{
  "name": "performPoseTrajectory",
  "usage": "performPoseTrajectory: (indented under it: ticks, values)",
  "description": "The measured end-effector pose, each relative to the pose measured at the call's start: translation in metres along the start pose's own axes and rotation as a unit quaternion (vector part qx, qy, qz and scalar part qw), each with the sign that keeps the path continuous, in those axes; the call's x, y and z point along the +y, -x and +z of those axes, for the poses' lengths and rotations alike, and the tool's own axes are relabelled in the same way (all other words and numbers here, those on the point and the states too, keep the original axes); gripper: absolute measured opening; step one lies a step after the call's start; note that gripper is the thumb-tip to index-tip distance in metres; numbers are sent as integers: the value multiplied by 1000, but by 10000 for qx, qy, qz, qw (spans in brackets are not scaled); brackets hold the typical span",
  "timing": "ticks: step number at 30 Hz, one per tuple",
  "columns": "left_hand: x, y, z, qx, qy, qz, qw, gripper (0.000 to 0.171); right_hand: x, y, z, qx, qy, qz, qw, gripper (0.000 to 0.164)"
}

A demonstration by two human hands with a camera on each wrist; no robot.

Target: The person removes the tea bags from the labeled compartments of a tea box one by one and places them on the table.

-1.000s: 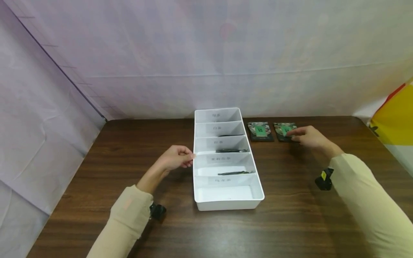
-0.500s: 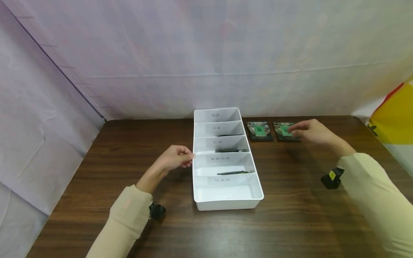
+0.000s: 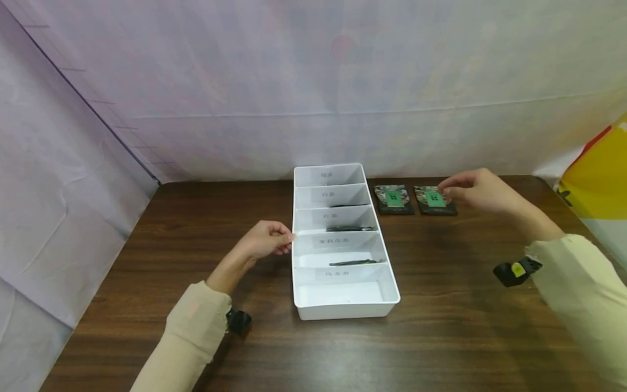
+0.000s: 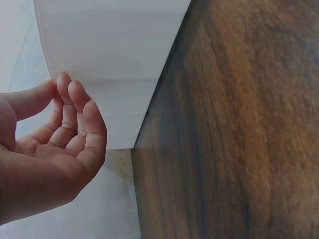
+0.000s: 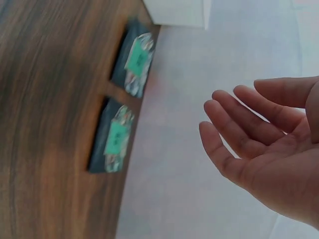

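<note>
A white organizer box (image 3: 346,312) with several labelled compartments stands mid-table. My left hand (image 3: 266,238) pinches the box's left rim between thumb and forefinger, as the left wrist view also shows. Two dark sachets with green labels lie flat right of the box: a nearer-to-box sachet (image 3: 394,200) and an outer sachet (image 3: 435,201). My right hand (image 3: 482,190) hovers beside and above the outer sachet, apart from it. In the right wrist view its fingers (image 5: 234,124) are loosely bent and hold nothing.
Dark sachets stand on edge inside some compartments, one being the thin sachet (image 3: 356,262) in the second compartment from the front. The brown wooden table (image 3: 441,337) ends at a pale cloth backdrop (image 3: 235,98). Yellow and red fabric (image 3: 600,179) hangs at the far right.
My right hand has risen off the outer sachet and drawn away to the right, leaving its label in full view. The left hand and the box have stayed put.
</note>
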State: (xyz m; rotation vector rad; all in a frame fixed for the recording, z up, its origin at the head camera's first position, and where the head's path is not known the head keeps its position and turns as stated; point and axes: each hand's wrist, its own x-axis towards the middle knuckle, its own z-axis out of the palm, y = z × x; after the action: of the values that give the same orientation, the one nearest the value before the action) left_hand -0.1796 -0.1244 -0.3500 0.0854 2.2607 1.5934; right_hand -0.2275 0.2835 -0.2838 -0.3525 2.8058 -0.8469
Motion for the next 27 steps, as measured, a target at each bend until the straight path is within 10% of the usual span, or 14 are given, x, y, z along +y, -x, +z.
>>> performPoseTrajectory:
  ticks: [27]
  values:
    - [-1,-1,-1,-61,54,25,10000,12,-66,27,38,-334,-93,-1981,9796,19]
